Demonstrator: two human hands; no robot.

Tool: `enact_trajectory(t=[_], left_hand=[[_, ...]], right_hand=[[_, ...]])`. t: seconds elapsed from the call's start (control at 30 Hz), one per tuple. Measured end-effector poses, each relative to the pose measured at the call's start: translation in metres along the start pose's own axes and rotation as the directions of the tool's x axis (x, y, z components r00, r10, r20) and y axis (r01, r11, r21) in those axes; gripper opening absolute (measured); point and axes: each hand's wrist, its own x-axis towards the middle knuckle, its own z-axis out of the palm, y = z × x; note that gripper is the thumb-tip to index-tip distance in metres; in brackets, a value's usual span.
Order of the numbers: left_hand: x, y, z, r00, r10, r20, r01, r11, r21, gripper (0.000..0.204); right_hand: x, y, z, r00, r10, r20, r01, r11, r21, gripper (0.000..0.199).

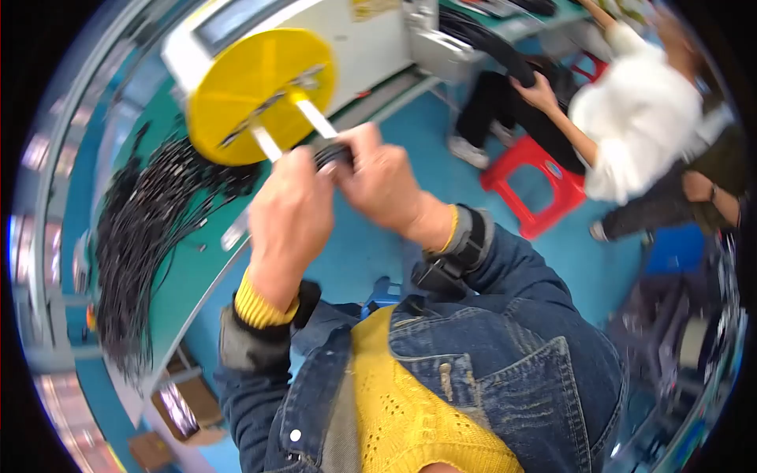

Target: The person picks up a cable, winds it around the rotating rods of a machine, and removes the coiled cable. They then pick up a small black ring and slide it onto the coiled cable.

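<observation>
In front of me, both hands are closed round a small black cable coil [333,154]. My left hand [290,217] grips its left side, and my right hand [384,177] pinches its right side. Just beyond the coil, two pale prongs [317,120] stick out from a round yellow disc [236,98]. The coil sits at or just off the prong ends; motion blur hides whether it touches them. The disc is mounted on the front of a white machine [371,39] on the bench.
A large heap of black cables [146,236] covers the left part of the green bench [185,276]. To the right, a seated person in white [631,110] holds a black cable bundle. A red stool [536,185] stands near that person. Another person's hand [698,187] shows at far right.
</observation>
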Motion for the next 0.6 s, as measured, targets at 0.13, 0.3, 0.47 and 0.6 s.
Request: enact_trajectory(t=[0.13,0.3,0.47,0.6], left_hand=[[-0.044,0.021,0.017,0.993,-0.114,0.035,0.113,0.994,0.005,0.017],[-0.084,0.019,0.030,0.927,-0.260,0.272,0.319,0.925,-0.205,0.020],[-0.105,-0.019,0.029,0.891,-0.350,0.290,0.454,0.675,-0.581,0.024],[-0.130,-0.028,0.032,0.828,-0.274,0.488,0.533,0.119,-0.838,0.027]], right_hand=[[-0.031,-0.004,-0.019,0.966,-0.017,0.259,0.048,0.992,-0.115,0.025],[-0.062,0.011,-0.011,0.869,0.104,0.484,0.056,0.951,-0.305,0.022],[-0.072,0.005,0.003,0.762,-0.039,0.647,0.206,0.961,-0.184,0.021],[-0.071,-0.012,0.017,0.698,-0.112,0.707,0.187,0.982,-0.029,0.021]])
